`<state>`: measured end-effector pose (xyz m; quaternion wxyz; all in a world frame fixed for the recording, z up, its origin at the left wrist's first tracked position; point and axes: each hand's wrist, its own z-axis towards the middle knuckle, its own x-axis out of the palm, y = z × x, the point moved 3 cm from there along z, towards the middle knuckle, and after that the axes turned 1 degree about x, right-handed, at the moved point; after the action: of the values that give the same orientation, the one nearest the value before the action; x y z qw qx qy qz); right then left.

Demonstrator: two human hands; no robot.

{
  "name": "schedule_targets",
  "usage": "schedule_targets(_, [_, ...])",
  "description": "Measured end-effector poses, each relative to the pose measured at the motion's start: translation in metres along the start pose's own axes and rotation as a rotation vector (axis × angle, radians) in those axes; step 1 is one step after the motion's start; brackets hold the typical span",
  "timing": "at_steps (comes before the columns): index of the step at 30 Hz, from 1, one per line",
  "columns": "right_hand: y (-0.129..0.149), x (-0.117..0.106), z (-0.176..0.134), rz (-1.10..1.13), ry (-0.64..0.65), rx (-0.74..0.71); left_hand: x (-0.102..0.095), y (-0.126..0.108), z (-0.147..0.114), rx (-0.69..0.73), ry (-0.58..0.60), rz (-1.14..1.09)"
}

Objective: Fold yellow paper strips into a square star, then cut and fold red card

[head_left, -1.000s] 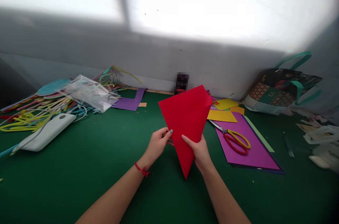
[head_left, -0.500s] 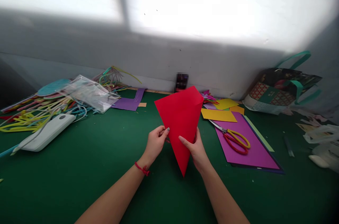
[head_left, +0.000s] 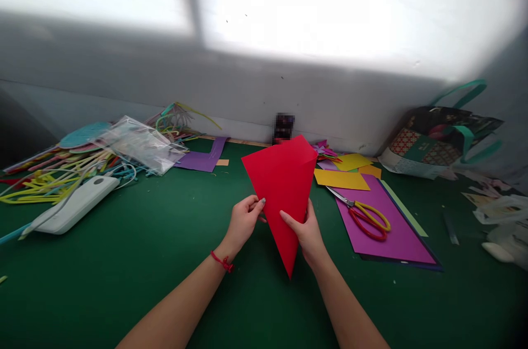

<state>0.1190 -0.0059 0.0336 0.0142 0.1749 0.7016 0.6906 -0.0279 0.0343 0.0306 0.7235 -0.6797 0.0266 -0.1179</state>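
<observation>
A sheet of red paper rolled into a cone (head_left: 284, 178) is held above the green table, its point down towards me and its wide end away. My left hand (head_left: 245, 219) pinches the cone's left edge between thumb and fingers. On the other side my right hand (head_left: 306, 231) grips the cone, thumb across the front and fingers behind it, partly hidden. Just to the right lie scissors (head_left: 365, 218) with one red and one yellow handle, on a purple sheet (head_left: 396, 244). A yellow paper strip (head_left: 342, 179) overlaps the blade tips.
On the left are pipe cleaners (head_left: 53, 178), a clear plastic bag (head_left: 140, 143) and a white glue gun (head_left: 78, 209). Cut purple paper (head_left: 202, 160) lies at the back. A patterned bag (head_left: 429, 140) stands at the back right, with white plastic (head_left: 507, 236) near the right edge.
The cone's lower tip has shifted slightly to the right. Both hands keep nearly the same hold; the whole view has moved a little.
</observation>
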Motion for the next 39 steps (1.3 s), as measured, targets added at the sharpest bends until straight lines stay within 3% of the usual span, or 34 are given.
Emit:
schedule_targets(6, [-0.003,-0.001,0.001,0.005,0.026,-0.008,0.0,0.001,0.0,-0.007,-0.007,-0.022])
schedule_targets(17, [0.006,0.004,-0.003,-0.015,-0.047,0.006,-0.001,0.001,0.0,-0.007,-0.015,-0.012])
schedule_targets(39, [0.002,0.001,-0.001,-0.039,-0.008,-0.008,-0.002,0.005,0.001,0.002,-0.019,0.004])
